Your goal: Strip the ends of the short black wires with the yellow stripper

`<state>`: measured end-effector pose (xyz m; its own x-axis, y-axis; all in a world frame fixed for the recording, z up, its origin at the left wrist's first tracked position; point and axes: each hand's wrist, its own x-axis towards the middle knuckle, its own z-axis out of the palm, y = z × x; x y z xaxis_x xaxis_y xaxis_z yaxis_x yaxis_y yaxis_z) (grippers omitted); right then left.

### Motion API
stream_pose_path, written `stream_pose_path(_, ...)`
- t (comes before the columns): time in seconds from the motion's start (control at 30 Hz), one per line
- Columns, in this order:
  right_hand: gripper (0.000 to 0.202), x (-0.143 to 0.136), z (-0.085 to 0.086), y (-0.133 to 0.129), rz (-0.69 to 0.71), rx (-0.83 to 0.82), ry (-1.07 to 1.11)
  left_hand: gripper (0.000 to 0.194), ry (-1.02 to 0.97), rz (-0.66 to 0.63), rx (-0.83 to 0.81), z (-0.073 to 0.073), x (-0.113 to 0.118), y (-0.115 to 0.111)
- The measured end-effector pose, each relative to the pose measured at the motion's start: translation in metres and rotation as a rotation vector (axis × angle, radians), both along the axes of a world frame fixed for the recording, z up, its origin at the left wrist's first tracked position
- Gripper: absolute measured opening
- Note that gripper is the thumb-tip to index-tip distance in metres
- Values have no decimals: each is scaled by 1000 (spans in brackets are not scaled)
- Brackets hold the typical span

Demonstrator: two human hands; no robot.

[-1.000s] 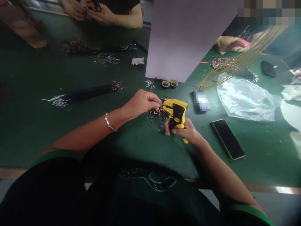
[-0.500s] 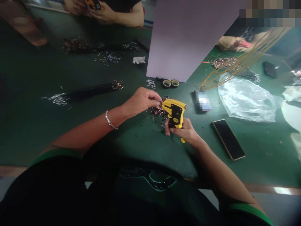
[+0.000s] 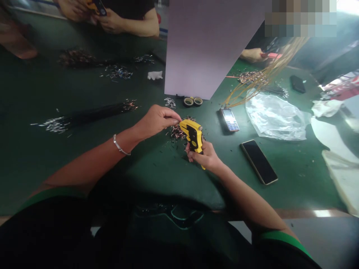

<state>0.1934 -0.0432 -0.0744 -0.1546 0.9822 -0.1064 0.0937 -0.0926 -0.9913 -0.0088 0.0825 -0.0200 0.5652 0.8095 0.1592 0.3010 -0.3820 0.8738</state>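
Far L on my head-cam feed, out past the L hand (image 3: pixel 161 119) & its forearm: a long bundle of thin black wires (image 3: pixel 89 114), silver tips one end, bare copper the other. Its long axis runs approx side to side, copper end toward the L hand, silver end pointing away from both hands. L hand's clearly the nearer one.

That hand has thumb & forefinger pinched narrow; can't tell what, if anything, is btwn them.

On the table btwn the hands, partly behind the tool: a loose heap of short copper-coloured & black offcuts (image 3: pixel 176 133).

Key relation, I'd say: the yellow-and-black pistol-shaped hand tool (image 3: pixel 193 136) sits btwn the hands, nose aimed L at the pinched fingertips, handle running back toward the wearer. Can't tell if nose & fingertips touch.

R hand (image 3: pixel 207 155) has its fingers wrapped round that handle; how hard it's squeezed, can't tell.

Beyond & R of the R hand, a small silver keypad phone (image 3: pixel 230 119); farther R, a flat black smartphone w/ a pale edge (image 3: pixel 259 161), lying slantwise.
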Motion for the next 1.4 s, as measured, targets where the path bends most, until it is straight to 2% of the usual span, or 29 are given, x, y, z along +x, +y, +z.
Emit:
stream_pose_path(0.33,15,-5,-6,2,-33,54,-15,15,7,17,-22,-9,0,8)
stream_pose_path(0.8,13,-9,-14,6,-83,133,-49,19,27,42,-53,-8,2,9)
stream_pose_path(1.0,14,-10,-17,9,-97,74,-22,21,59,74,-74,-8,3,10)
stream_pose_path(1.4,16,-9,-16,5,-108,66,49,19,25,101,-90,-9,4,5)
